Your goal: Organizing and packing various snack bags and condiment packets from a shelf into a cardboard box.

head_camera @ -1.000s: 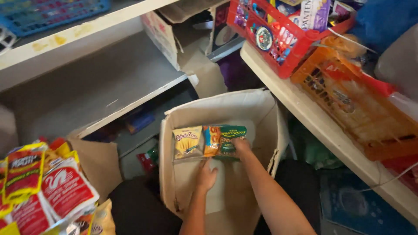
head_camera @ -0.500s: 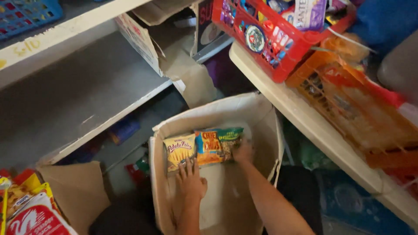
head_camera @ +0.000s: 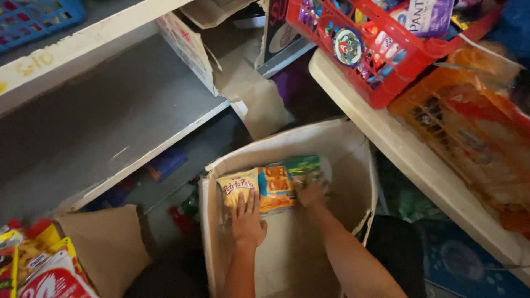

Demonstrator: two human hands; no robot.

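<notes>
I see the left hand (head_camera: 247, 219) flat, fingers spread, on the yellow snack bag (head_camera: 237, 188) (inside the cardboard box (head_camera: 353, 165)); the right hand (head_camera: 312, 191) presses the orange bag (head_camera: 275, 185).

We see a matt, rough cardboard box (head_camera: 287, 221) with torn edges. Inside it lie glossy plastic snack packets: a yellow packet (head_camera: 238, 186), an orange packet (head_camera: 276, 185) and a green packet (head_camera: 303, 164). Above the box, the painted shelf (head_camera: 110, 116) looks dull and scuffed. To the box's right, the table (head_camera: 386, 132) looks smooth, bearing a shiny red plastic basket (head_camera: 381, 60).
</notes>
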